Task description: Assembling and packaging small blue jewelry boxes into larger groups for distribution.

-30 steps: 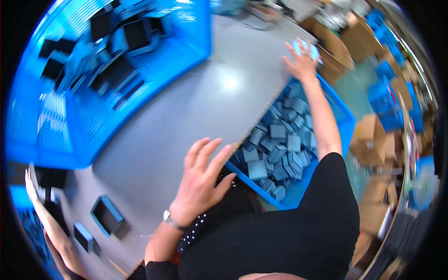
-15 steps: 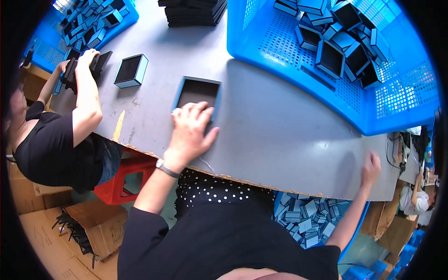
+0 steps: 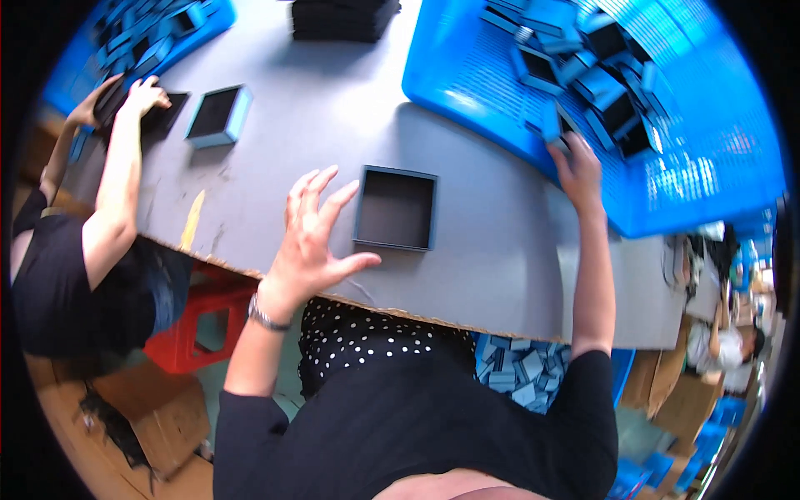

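- In the head view, the person's two bare hands were well apart from each other, both over or beside the grey, flat worktop (image 3: pixel 500 225).
- The left hand (image 3: pixel 310 237) was spread wide, its fingers raised and its thumb pointing right, with nothing in its grasp; a metal-banded wristwatch (image 3: pixel 265 317) circled its wrist.
- Just right of those fingers, the square, open-topped box with thin blue-grey walls and a dark interior (image 3: pixel 397 208) lay on the worktop; whether a fingertip touched it, one could not tell.
- The right hand (image 3: pixel 577 167) was closed on a small light-blue box with a black face (image 3: pixel 557 119), at the near edge of the large, bright-blue perforated plastic crate (image 3: pixel 696 179).
- Inside that crate, more blue-and-black boxes (image 3: pixel 604 87) lay in a loose heap.
- Farther left on the worktop stood another light-blue box with a black top (image 3: pixel 218 117), near a co-worker's hands (image 3: pixel 143 98), which were busy with dark pieces, blurred.
- A stack of flat black pieces (image 3: pixel 343 21) sat at the far edge of view.
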